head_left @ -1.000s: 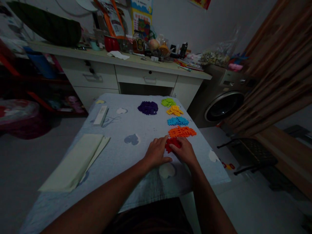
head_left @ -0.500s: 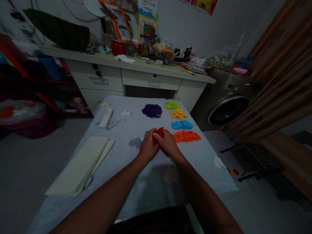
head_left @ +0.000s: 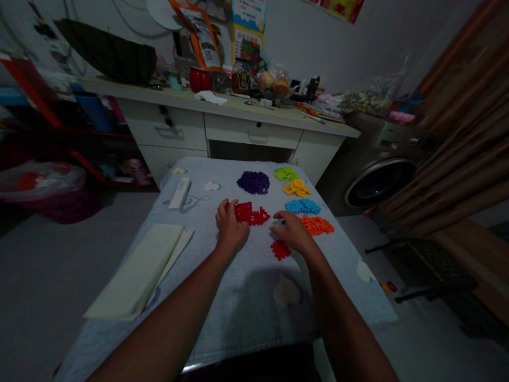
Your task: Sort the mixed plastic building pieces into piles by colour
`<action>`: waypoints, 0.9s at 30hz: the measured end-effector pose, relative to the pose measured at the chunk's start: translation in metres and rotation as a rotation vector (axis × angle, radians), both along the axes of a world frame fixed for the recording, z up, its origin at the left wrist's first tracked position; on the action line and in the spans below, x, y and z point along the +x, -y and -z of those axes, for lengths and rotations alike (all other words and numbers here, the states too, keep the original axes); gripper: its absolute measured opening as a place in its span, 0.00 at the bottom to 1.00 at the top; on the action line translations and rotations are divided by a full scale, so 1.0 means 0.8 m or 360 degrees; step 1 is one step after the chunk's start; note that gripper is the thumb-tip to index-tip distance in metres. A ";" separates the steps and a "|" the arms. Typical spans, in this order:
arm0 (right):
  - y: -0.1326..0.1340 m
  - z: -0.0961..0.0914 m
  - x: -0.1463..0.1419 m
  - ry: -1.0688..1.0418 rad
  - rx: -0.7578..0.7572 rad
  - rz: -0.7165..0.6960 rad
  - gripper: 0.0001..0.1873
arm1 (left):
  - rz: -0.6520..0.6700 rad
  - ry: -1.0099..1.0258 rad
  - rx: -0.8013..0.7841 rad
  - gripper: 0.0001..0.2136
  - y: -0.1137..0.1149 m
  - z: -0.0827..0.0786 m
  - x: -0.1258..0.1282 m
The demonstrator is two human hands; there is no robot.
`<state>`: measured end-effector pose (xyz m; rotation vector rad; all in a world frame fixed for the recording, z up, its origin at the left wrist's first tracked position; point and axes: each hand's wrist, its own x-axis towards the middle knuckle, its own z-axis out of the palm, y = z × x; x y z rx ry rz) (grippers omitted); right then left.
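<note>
Red interlocking plastic pieces point(head_left: 254, 215) with notched edges lie in a loose row on the cloth-covered table point(head_left: 238, 286). My left hand point(head_left: 231, 225) curls around the left end of that row, fingers on the far side and thumb on the near side. To the right of the row is my right hand point(head_left: 292, 231), its fingers apart and nothing seen in them. A separate red square piece point(head_left: 280, 249) lies just below the right hand. Behind that hand sits a pile of orange pieces point(head_left: 318, 225), partly covered by it.
Further back are piles of blue pieces point(head_left: 302, 206), yellow pieces point(head_left: 297, 188), green pieces point(head_left: 286, 174) and dark purple pieces point(head_left: 253, 182). A folded pale cloth or paper point(head_left: 139, 270) and a white box point(head_left: 180, 194) lie on the left. A cluttered desk point(head_left: 230, 110) stands beyond.
My hands were together around a red bunch; they have moved apart. The red pieces now lie spread on the table, with one square apart from the others. The view has shifted slightly.
</note>
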<state>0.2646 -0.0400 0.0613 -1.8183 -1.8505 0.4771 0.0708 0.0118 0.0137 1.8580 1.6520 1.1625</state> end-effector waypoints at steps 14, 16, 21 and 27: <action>0.002 -0.009 -0.026 0.0393 -0.0129 -0.0358 0.25 | 0.0088 -0.0504 0.0063 0.09 0.011 0.003 0.005; -0.013 -0.009 -0.035 0.0225 0.0015 -0.0386 0.28 | 0.0140 -0.0511 0.0081 0.06 0.011 0.002 0.003; -0.025 -0.007 -0.013 -0.0053 0.0330 -0.0276 0.27 | 0.0106 -0.0369 0.0062 0.04 0.011 -0.006 -0.001; -0.010 0.007 0.098 0.0142 0.0340 0.0469 0.21 | 0.0157 -0.0099 -0.0012 0.15 0.007 -0.010 -0.001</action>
